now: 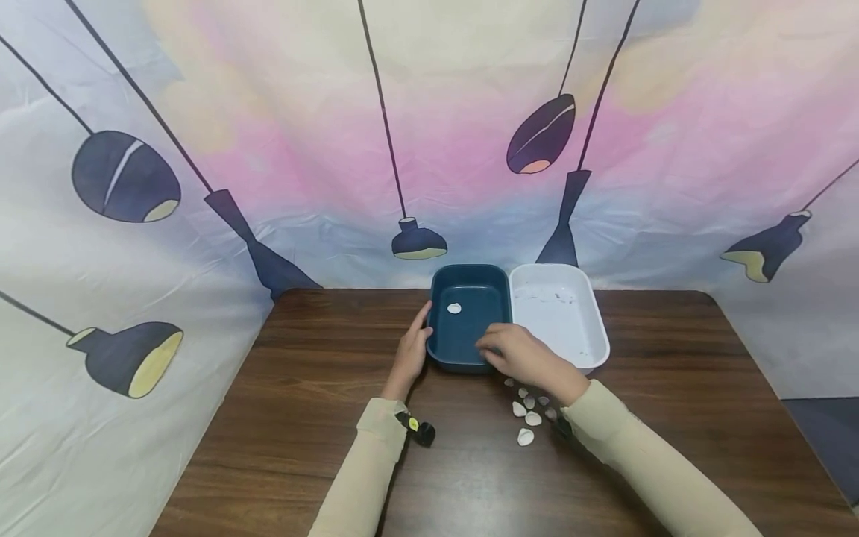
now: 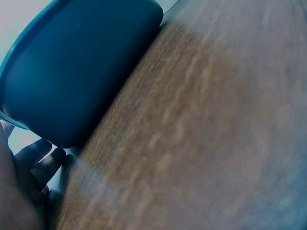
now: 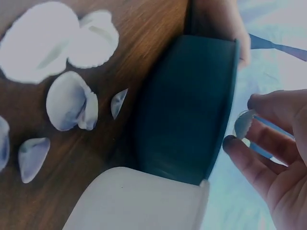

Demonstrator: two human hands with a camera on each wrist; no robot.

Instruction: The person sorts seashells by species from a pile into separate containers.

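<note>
My left hand [image 1: 411, 349] holds the left side of a dark teal rectangular dish [image 1: 470, 362], thumb at the rim and fingers along the outer wall [image 2: 72, 72]. My right hand [image 1: 520, 354] is above the dish's near right corner. Between its thumb and fingertips it pinches a small seashell [image 3: 243, 123], just past the rim in the right wrist view. Inside the dish, toward the far left, lies one white seashell [image 1: 454, 308]. Several more loose seashells [image 1: 526, 436] lie on the table in front of the dishes, partly beneath my right forearm.
A white rectangular dish [image 1: 553, 306] with small dark bits on its bottom stands against the teal dish's right side. Both stand near the back edge of the brown wooden table [image 1: 322, 358]. Behind hangs a cloth backdrop [image 1: 302, 149] printed with lamps.
</note>
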